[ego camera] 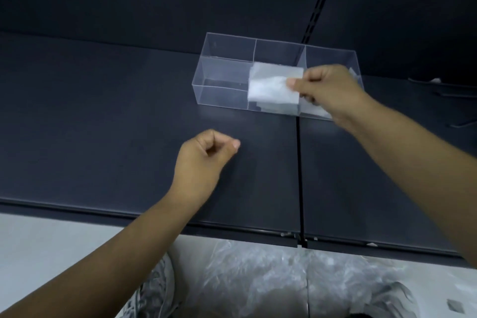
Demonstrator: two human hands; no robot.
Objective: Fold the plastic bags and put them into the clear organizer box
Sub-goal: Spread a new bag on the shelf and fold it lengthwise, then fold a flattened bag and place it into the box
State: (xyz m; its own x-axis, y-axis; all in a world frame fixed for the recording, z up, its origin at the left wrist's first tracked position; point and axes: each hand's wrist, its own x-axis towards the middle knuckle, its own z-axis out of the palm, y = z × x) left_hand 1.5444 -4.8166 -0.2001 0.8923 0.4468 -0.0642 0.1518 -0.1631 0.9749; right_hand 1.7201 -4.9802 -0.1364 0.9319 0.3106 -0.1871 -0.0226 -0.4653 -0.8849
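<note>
A clear organizer box (222,70) with three compartments stands on the dark shelf (103,111). My right hand (327,90) pinches a folded white plastic bag (271,85) by its right edge and holds it over the middle compartment. More folded plastic lies low in the middle compartment (278,107) and in the right compartment (316,110), partly hidden by my hand. The left compartment holds nothing. My left hand (204,160) hovers over the shelf in front of the box, fingers curled shut with nothing in them.
A heap of loose clear plastic bags (271,273) lies on the floor below the shelf's front edge (154,217). A grey shoe (157,289) shows beside it. A seam (299,175) splits the shelf. A dark back panel rises behind the box.
</note>
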